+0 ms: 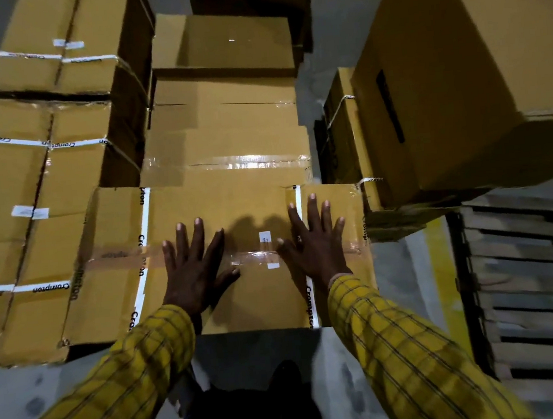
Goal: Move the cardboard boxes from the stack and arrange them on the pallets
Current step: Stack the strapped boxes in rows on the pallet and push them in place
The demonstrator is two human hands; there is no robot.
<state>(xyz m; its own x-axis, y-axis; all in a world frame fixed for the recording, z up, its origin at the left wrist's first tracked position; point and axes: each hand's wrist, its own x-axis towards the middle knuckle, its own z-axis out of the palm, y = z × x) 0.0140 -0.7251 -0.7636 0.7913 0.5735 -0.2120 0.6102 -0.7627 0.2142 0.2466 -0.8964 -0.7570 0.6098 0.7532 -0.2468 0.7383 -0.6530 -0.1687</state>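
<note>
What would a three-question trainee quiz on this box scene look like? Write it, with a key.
1. True or false: both hands, left and right, lie flat with fingers spread on the box.
2. What lies bare at the lower right? A) a trolley B) a pallet C) a ladder
3. Fill in: the white strap on the box reads "____".

Key: 1 true; 2 B; 3 Crompton
</note>
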